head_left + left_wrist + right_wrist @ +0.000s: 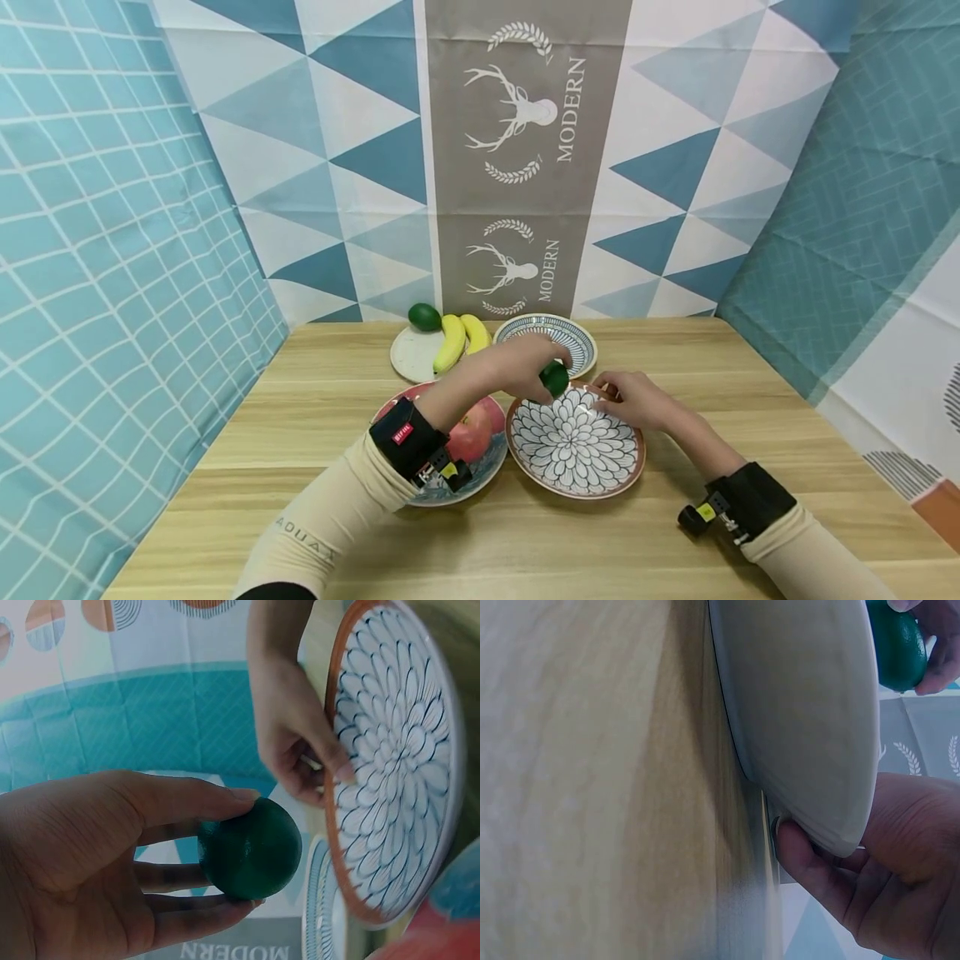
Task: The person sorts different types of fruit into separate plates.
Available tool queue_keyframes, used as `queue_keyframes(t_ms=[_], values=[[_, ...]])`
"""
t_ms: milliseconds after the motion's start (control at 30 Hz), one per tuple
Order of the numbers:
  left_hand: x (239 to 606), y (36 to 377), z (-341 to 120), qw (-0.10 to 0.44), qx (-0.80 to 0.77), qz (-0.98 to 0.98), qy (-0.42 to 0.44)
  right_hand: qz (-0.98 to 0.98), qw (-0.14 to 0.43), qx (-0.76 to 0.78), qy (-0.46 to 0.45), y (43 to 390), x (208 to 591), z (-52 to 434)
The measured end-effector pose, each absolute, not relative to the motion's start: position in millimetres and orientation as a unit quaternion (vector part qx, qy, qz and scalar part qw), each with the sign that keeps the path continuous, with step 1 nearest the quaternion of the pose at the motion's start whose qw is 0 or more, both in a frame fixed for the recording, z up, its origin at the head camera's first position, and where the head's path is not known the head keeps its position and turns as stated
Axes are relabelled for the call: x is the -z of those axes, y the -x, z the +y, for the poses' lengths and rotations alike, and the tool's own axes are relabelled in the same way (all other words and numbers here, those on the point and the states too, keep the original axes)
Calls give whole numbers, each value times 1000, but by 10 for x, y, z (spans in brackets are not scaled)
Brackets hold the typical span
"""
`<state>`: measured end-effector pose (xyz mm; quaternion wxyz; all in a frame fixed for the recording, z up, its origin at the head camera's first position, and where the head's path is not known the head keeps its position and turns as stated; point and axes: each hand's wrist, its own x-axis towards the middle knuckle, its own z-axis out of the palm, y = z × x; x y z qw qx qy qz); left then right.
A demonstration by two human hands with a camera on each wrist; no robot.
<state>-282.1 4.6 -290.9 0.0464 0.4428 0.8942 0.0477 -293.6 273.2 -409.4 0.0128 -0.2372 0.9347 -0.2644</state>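
Observation:
My left hand (525, 365) holds a smooth dark green lime (555, 378) between thumb and fingers, above the far edge of a flower-patterned plate (576, 446). The left wrist view shows the lime (251, 851) at the fingertips, its glossy side facing out. My right hand (639, 402) pinches the brown rim of that plate at its far right, thumb on the inner face. From the right wrist view, the fingers (810, 862) curl under the pale underside (802, 705) of the plate. Nothing lies in the part of this plate that shows.
Left of the patterned plate, a blue plate (487, 468) holds red apples (471, 433), partly behind my left forearm. Farther back, a white plate (408, 358) carries bananas (450, 343) and another lime (424, 317). Beside it stands a blue-lined bowl (581, 342), partly covered by my left hand.

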Motion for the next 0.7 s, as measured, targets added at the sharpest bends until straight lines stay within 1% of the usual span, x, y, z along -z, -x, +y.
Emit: queue_keyframes(t_ms=[533,700], values=[[3323,2644,290,88,-121,887,-437,937,7,254,239,2945,4097,2730],[3434,2603,362,77,-96,879,-461,937,6,253,242,2956,4109,2736]])
